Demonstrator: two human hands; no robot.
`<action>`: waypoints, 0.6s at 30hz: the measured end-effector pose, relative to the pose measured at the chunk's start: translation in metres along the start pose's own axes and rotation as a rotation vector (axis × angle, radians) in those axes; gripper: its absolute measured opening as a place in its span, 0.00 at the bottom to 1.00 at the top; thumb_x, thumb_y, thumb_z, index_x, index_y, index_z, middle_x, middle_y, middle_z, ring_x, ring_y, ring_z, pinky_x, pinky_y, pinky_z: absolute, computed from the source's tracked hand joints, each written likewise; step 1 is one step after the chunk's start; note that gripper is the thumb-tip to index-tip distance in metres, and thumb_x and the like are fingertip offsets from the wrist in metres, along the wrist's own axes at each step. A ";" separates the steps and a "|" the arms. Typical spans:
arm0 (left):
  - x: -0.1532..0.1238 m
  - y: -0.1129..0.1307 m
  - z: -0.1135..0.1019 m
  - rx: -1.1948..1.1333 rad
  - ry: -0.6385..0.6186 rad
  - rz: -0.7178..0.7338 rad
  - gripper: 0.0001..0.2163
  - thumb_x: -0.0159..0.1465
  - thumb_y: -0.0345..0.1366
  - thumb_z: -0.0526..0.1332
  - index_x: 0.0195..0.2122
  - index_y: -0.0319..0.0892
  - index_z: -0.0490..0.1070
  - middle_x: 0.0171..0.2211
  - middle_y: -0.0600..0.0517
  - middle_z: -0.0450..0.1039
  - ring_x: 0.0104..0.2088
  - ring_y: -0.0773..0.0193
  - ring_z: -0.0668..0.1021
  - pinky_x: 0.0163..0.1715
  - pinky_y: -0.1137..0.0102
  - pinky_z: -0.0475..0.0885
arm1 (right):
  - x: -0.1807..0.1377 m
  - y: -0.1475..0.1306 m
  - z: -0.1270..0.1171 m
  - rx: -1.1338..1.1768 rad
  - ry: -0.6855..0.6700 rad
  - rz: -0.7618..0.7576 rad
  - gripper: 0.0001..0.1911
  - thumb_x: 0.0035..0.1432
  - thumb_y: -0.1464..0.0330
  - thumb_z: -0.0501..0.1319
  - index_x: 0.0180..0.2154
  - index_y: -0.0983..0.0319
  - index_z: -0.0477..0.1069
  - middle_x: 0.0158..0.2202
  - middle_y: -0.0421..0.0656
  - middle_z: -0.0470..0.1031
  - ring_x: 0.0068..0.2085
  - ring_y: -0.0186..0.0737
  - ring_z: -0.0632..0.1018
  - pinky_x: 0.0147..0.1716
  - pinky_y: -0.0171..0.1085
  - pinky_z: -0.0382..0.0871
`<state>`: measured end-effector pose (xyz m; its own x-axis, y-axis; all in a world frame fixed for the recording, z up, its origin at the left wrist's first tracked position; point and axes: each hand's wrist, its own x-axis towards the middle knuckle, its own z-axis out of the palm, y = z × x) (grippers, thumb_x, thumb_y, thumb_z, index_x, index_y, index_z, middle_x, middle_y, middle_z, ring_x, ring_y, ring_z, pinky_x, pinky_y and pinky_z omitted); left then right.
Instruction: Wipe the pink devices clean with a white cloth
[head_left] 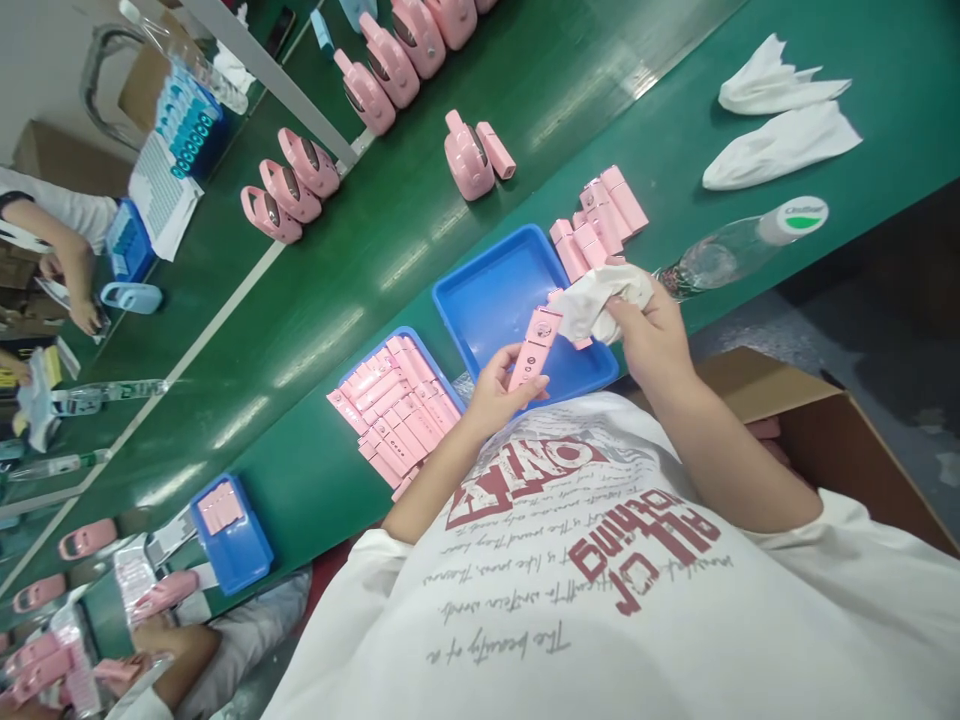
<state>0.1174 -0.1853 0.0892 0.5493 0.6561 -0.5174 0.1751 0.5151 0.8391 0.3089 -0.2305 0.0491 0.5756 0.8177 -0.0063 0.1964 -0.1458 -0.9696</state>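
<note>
My left hand grips a pink rectangular plastic piece by its lower end; the piece has a round emblem and small dark marks. A crumpled white cloth is pinched in my right hand, close to the piece's upper end. Both hands are over the near side of a blue tray. Further pink pieces lie beyond the tray's right side. To the left, a second blue tray is heaped with similar pink pieces.
A clear bottle lies near my right hand, below two white cloths. Pink handled devices stand across the green table. An open cardboard box is at right. Co-workers' arms show at left.
</note>
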 end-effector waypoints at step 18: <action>-0.013 0.022 0.002 0.012 -0.028 0.051 0.24 0.54 0.41 0.65 0.52 0.45 0.65 0.26 0.57 0.67 0.25 0.66 0.71 0.29 0.71 0.67 | -0.039 -0.019 0.026 0.004 -0.260 -0.928 0.28 0.61 0.74 0.54 0.62 0.58 0.60 0.60 0.47 0.67 0.65 0.46 0.61 0.60 0.50 0.66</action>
<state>0.1153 -0.1836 0.1150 0.5802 0.6659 -0.4691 0.1561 0.4744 0.8664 0.2620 -0.2447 0.0611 -0.0012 0.7041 0.7101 0.4819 0.6226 -0.6166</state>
